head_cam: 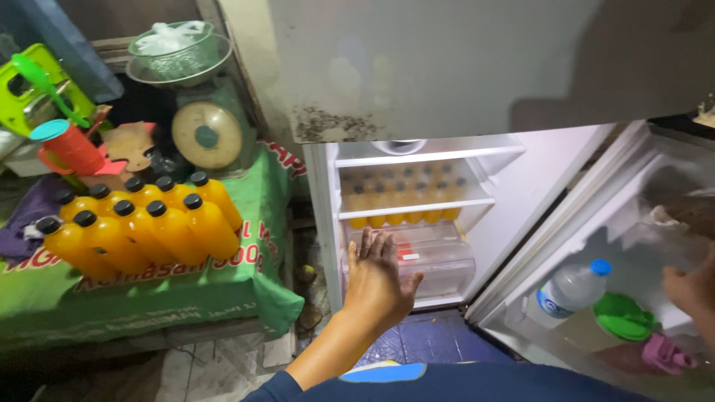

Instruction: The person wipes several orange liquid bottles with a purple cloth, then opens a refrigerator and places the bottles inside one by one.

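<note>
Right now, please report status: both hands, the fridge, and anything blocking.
Left hand open, empty, reaching toward clear drawer in open fridge. Right hand on fridge door; grip unclear. Orange bottles shelved above. Nothing blocking.

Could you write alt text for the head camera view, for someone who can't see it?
A person's left hand, fingers spread, reaches toward the clear drawer of an open small fridge with orange bottles on its shelf. The right hand rests on the fridge door. To the left, more orange juice bottles lie on a green-covered table.
</note>
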